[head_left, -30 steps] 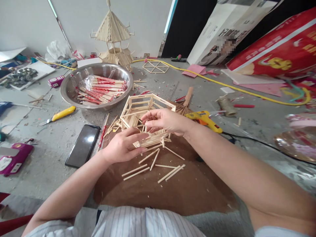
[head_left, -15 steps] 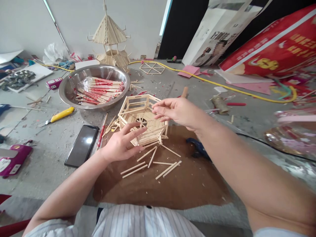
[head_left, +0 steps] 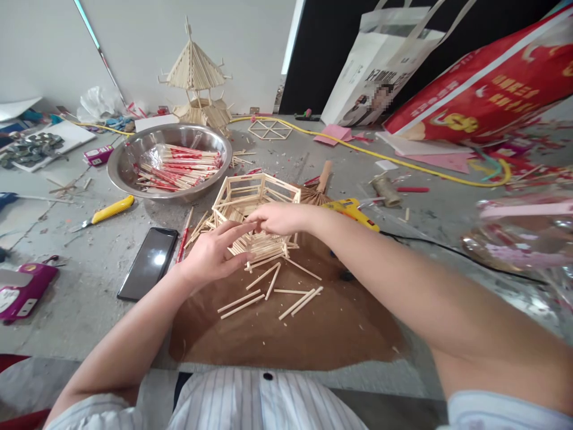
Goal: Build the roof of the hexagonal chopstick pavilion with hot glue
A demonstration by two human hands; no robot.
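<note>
A six-sided frame of thin wooden sticks [head_left: 239,182] stands on the brown sheet, with a stick floor inside it. My left hand [head_left: 217,251] lies at its near left side, thumb and fingers apart and reaching over the rim. Inside the frame, the bent fingers of my right hand [head_left: 277,218] come together close to the left fingertips. Whatever they pinch, if anything, is hidden. Several short loose sticks [head_left: 244,307] are scattered on the brown sheet [head_left: 313,346] in front of the frame.
A steel bowl [head_left: 117,170] holds red-wrapped stick bundles. Behind it stands a stick pagoda [head_left: 192,68]. Left are a phone [head_left: 147,263] and a yellow utility knife [head_left: 111,209]. Beyond my right forearm lies a yellow tool [head_left: 353,212] near a black cord. Bags [head_left: 380,65] lean at the back.
My right hand has moved left and down into the frame, towards my left fingers. The yellow tool behind the right arm has come into sight. The view has shifted slightly.
</note>
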